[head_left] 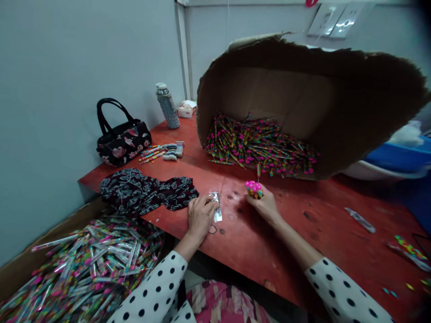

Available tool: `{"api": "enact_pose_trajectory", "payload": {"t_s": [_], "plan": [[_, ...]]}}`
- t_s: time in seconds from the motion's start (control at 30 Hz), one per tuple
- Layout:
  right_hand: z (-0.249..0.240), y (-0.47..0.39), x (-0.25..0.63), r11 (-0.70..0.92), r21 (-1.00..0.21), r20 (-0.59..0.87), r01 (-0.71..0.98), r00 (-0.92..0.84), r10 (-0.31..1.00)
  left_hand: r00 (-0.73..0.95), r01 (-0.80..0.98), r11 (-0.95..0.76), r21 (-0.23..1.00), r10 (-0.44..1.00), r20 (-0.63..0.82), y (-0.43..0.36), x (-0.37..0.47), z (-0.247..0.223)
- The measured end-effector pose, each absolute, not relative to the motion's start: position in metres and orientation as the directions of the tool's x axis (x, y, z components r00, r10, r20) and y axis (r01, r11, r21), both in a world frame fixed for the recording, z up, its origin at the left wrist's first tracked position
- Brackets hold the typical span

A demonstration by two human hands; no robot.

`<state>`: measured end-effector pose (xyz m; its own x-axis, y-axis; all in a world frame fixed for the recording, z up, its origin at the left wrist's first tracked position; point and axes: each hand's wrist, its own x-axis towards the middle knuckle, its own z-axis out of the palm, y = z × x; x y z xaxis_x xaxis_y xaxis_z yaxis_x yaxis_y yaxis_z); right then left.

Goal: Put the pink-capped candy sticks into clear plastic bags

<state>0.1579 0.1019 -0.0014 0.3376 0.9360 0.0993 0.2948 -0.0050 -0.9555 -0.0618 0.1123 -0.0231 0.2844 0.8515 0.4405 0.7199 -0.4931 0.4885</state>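
Note:
My right hand (266,205) is closed around a bundle of multicoloured sticks (254,189), which look like push-point pencils with round pink ends. They are held just in front of the cardboard box opening. My left hand (202,216) rests on the red table, its bent fingertips pinching a clear, shiny plastic sleeve (217,211) lying flat. The fingertips partly cover the sleeve. Inside the big cardboard box (279,85), tipped on its side, lies a pile of similar loose sticks (256,143) with pink ends.
A dark patterned cloth (144,190) lies left of my left hand. Below it stands a carton of wrapped sticks (97,264). Farther back are a floral handbag (124,141), a bottle (168,107) and a tissue pack (186,109). At right lie a clear packet (360,220) and coloured pieces (411,247).

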Motion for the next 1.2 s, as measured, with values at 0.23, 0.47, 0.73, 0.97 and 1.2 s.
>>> {"api": "enact_pose_trajectory", "payload": {"t_s": [0.23, 0.47, 0.73, 0.97, 1.2], "plan": [[0.026, 0.094, 0.123, -0.513, -0.826, -0.515, -0.233, -0.057, 0.855, 0.386, 0.577, -0.739, 0.349, 0.623, 0.68, 0.101, -0.062, -0.015], [0.017, 0.105, 0.108, -0.337, -0.893, -0.39, -0.299, 0.139, 0.91, 0.352, 0.488, -0.69, 0.535, 0.716, 0.603, 0.089, -0.054, 0.003], [0.028, 0.11, 0.099, -0.281, -0.938, -0.299, -0.205, 0.06, 0.952, 0.281, 0.129, 0.165, 0.978, 0.939, -0.196, 0.089, -0.053, 0.001], [0.036, 0.11, 0.093, -0.307, -0.936, -0.309, -0.169, -0.016, 0.951, 0.237, -0.069, 0.204, 0.977, 0.954, -0.183, 0.088, -0.055, 0.002], [0.03, 0.121, 0.095, -0.219, -0.946, -0.211, 0.241, 0.06, 0.976, 0.176, -0.087, 0.306, 0.948, 0.941, -0.288, 0.089, -0.063, 0.001]]}}
